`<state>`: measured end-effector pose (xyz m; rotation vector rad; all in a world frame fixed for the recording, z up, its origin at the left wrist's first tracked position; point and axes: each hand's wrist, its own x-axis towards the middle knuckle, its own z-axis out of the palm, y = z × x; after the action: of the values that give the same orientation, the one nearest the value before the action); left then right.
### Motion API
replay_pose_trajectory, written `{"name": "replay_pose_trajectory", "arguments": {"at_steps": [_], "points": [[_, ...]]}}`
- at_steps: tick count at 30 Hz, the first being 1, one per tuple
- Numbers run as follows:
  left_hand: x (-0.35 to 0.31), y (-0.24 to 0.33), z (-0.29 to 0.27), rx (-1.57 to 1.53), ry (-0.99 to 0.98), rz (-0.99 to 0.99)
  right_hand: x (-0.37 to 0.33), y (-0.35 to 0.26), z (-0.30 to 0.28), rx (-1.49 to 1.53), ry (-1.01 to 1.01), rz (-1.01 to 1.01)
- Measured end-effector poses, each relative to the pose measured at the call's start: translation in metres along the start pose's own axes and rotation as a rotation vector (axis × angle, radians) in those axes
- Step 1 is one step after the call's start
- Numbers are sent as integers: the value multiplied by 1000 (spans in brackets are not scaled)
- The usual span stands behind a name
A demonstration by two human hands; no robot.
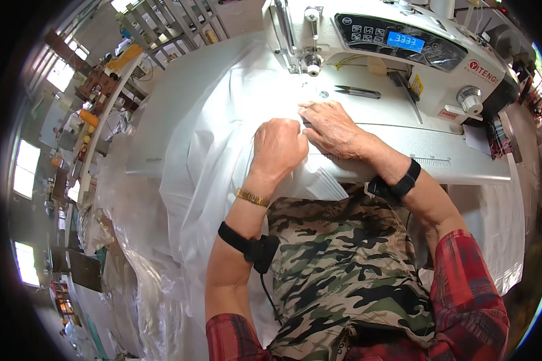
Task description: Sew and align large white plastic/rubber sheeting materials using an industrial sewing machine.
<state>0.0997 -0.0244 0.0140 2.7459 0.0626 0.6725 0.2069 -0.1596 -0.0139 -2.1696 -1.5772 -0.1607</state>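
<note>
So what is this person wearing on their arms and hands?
Both hands are bare, without gloves. The left hand has a gold-coloured bracelet at the wrist, and further up the forearm a black strap with a small black box and a thin black cable hanging from it. The right hand has a black band at the wrist. Red plaid sleeves are pushed up both arms.
</note>
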Motion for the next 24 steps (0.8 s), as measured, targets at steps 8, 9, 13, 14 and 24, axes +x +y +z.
{"name": "replay_pose_trajectory", "arguments": {"at_steps": [8, 9, 13, 14, 24], "points": [[23, 7, 15, -138, 67, -106, 8, 8, 6, 40, -6, 82], [19, 9, 14, -134, 73, -106, 7, 9, 7, 48, 12, 63], [-24, 24, 5, -228, 62, -173, -3, 3, 7, 41, 80, 44], [-40, 30, 2, -316, 110, -197, -9, -2, 4, 142, 106, 32], [-294, 31, 30, 165, 287, -441, -149, -92, 22, 1277, 229, 547]]}}
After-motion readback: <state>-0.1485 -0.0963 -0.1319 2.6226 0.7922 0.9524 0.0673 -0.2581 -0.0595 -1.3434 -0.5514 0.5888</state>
